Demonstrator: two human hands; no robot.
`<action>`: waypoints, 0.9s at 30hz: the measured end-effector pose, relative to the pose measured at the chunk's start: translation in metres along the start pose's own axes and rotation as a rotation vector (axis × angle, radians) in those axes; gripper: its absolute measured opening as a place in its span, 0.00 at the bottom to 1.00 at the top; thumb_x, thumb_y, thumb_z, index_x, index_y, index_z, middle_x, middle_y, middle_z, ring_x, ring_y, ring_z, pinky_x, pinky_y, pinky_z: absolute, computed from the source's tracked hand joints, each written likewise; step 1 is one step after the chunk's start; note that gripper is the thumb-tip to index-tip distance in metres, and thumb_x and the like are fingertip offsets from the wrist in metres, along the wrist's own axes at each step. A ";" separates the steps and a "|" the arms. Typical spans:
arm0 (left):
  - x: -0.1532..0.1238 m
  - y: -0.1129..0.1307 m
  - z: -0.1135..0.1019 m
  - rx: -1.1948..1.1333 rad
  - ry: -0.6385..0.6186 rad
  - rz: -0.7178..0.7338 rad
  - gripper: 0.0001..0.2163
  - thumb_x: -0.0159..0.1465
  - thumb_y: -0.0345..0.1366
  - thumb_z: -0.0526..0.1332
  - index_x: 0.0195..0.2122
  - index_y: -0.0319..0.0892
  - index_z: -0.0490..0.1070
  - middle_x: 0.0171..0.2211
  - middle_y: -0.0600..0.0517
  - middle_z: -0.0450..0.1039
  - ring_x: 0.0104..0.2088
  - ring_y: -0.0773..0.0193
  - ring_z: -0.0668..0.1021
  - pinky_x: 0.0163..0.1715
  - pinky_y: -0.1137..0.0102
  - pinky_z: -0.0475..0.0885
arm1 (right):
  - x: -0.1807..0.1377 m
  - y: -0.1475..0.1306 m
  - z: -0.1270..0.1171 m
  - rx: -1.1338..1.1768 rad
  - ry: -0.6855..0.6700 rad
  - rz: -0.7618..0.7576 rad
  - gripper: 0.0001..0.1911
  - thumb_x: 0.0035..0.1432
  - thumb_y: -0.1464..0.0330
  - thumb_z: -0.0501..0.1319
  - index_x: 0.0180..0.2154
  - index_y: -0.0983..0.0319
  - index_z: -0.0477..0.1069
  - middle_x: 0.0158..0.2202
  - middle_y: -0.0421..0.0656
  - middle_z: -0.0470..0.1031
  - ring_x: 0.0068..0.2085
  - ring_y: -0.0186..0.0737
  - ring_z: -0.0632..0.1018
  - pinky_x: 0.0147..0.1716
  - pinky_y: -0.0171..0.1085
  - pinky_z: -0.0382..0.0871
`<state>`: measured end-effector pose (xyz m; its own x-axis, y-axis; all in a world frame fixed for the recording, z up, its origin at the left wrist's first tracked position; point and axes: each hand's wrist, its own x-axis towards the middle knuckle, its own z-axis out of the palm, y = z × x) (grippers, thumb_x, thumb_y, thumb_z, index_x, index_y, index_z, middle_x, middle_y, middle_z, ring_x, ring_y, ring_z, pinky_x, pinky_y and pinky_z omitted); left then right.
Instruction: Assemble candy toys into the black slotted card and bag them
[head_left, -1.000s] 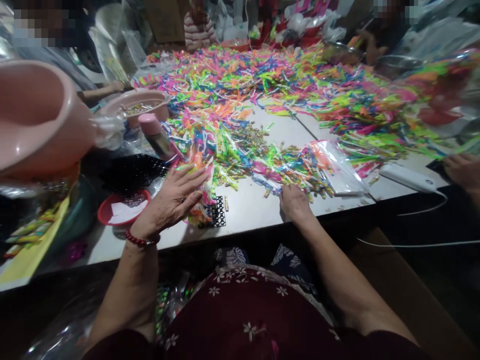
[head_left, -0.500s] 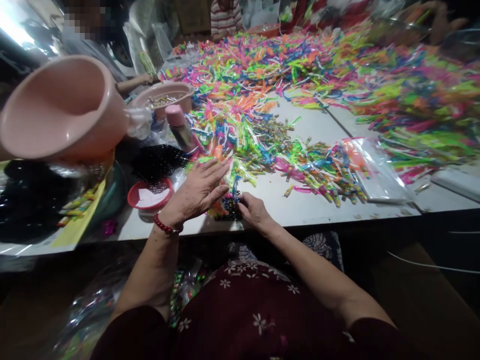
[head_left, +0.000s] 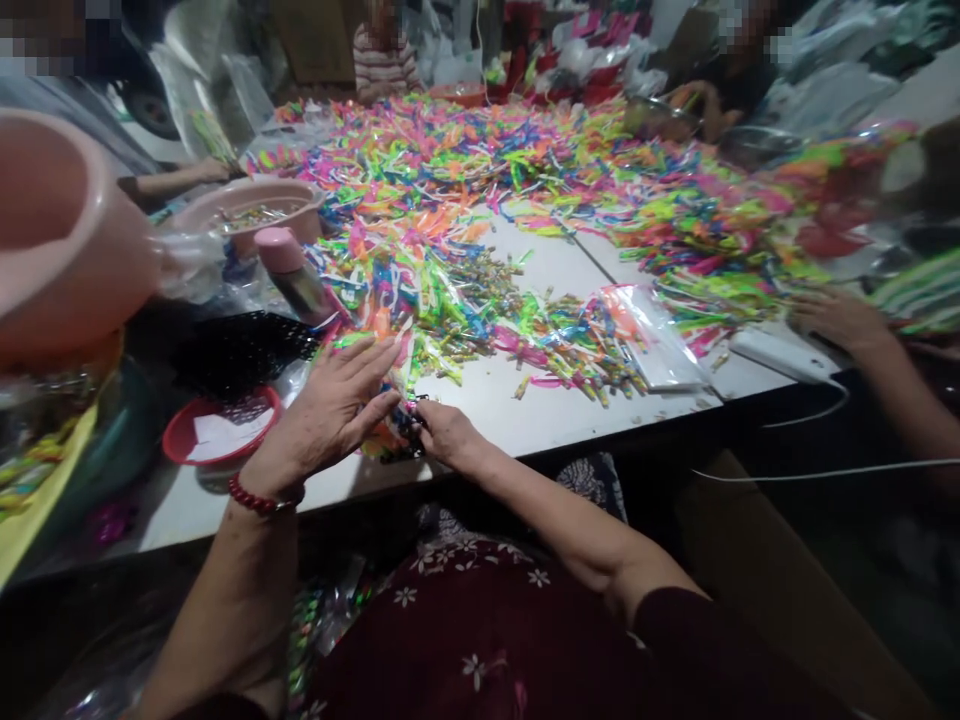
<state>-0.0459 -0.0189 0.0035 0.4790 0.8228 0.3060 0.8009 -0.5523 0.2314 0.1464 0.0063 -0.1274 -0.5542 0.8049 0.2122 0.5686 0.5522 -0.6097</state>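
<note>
My left hand (head_left: 330, 405), with a red bead bracelet on the wrist, lies flat with fingers stretched out over a small black net bag (head_left: 390, 440) at the table's front edge. Colourful pieces show through the mesh, partly hidden by that hand. On the bag's right side, the fingers of my right hand (head_left: 448, 435) are closed on the dark mesh edge. Just beyond my fingertips begins a heap of neon strips with patterned sticks (head_left: 442, 290). A stack of black netting (head_left: 240, 350) lies left of my left hand, behind a red basket (head_left: 221, 430) holding white paper.
A pink-capped bottle (head_left: 289, 270) stands near a pink basin (head_left: 300, 200); a larger tilted pink tub (head_left: 112, 230) is at far left. Clear plastic bags (head_left: 652, 340) and a white corded device (head_left: 784, 355) lie to the right. A co-worker's hand (head_left: 844, 320) reaches in beside it.
The view has swung to the right, bringing another person's arm in at the right edge. Both my hands keep nearly the same pose at the net bag.
</note>
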 end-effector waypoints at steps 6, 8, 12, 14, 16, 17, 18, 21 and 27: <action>-0.008 -0.005 -0.004 0.010 0.037 0.035 0.24 0.72 0.50 0.50 0.68 0.55 0.57 0.69 0.51 0.58 0.70 0.51 0.57 0.69 0.43 0.43 | -0.033 0.081 -0.067 -0.142 0.330 0.169 0.13 0.62 0.70 0.61 0.49 0.63 0.70 0.45 0.51 0.74 0.42 0.46 0.76 0.43 0.42 0.71; -0.009 -0.005 -0.005 0.011 0.052 0.064 0.25 0.70 0.50 0.53 0.68 0.55 0.57 0.68 0.51 0.60 0.71 0.50 0.56 0.69 0.42 0.41 | -0.044 0.110 -0.098 -0.381 0.391 0.351 0.13 0.62 0.71 0.60 0.49 0.65 0.69 0.48 0.55 0.72 0.45 0.50 0.75 0.43 0.44 0.70; -0.009 -0.002 -0.004 0.022 0.047 0.070 0.27 0.70 0.51 0.54 0.69 0.55 0.55 0.68 0.50 0.61 0.69 0.50 0.60 0.69 0.43 0.44 | -0.053 0.139 -0.132 -0.679 0.230 0.558 0.13 0.65 0.74 0.53 0.49 0.70 0.68 0.47 0.59 0.71 0.42 0.51 0.74 0.39 0.42 0.68; -0.008 0.000 -0.002 0.030 0.054 0.064 0.28 0.70 0.51 0.54 0.69 0.53 0.56 0.68 0.49 0.61 0.69 0.51 0.61 0.69 0.44 0.45 | -0.053 0.139 -0.134 -0.713 0.171 0.578 0.14 0.64 0.79 0.49 0.48 0.70 0.69 0.45 0.59 0.72 0.41 0.49 0.75 0.38 0.41 0.66; -0.007 0.003 -0.001 0.034 0.062 0.058 0.28 0.70 0.51 0.54 0.69 0.52 0.56 0.68 0.48 0.61 0.68 0.51 0.62 0.69 0.45 0.47 | -0.052 0.135 -0.132 -0.681 0.184 0.584 0.14 0.63 0.78 0.51 0.46 0.70 0.70 0.44 0.59 0.73 0.40 0.49 0.75 0.38 0.40 0.65; -0.007 0.003 0.000 0.034 0.064 0.053 0.28 0.70 0.52 0.54 0.69 0.52 0.56 0.68 0.48 0.61 0.68 0.52 0.62 0.69 0.45 0.48 | -0.051 0.132 -0.131 -0.631 0.206 0.581 0.12 0.63 0.76 0.53 0.46 0.69 0.71 0.43 0.57 0.74 0.40 0.48 0.75 0.37 0.40 0.65; -0.007 0.004 0.000 0.033 0.067 0.049 0.28 0.70 0.52 0.54 0.69 0.52 0.56 0.67 0.48 0.61 0.68 0.52 0.63 0.69 0.46 0.49 | -0.051 0.129 -0.130 -0.557 0.226 0.576 0.11 0.63 0.73 0.56 0.45 0.68 0.72 0.41 0.55 0.75 0.39 0.48 0.75 0.37 0.39 0.65; -0.007 0.004 0.001 0.034 0.070 0.050 0.27 0.70 0.52 0.54 0.68 0.51 0.57 0.67 0.47 0.61 0.67 0.53 0.64 0.69 0.47 0.49 | -0.051 0.119 -0.125 -0.175 0.204 0.511 0.11 0.61 0.63 0.58 0.38 0.63 0.75 0.32 0.45 0.75 0.34 0.43 0.74 0.32 0.36 0.64; -0.007 0.002 0.002 0.056 0.065 0.065 0.29 0.69 0.52 0.55 0.69 0.50 0.56 0.68 0.47 0.60 0.68 0.55 0.64 0.69 0.49 0.48 | -0.044 0.084 -0.090 0.504 0.170 0.448 0.15 0.52 0.56 0.64 0.34 0.62 0.72 0.27 0.38 0.73 0.27 0.37 0.73 0.27 0.35 0.66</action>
<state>-0.0469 -0.0261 0.0000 0.5073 0.7742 0.3786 0.7888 -0.5940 0.1577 0.2734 0.0369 -0.1190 -0.2056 0.9773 -0.0508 0.3460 0.0240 -0.9379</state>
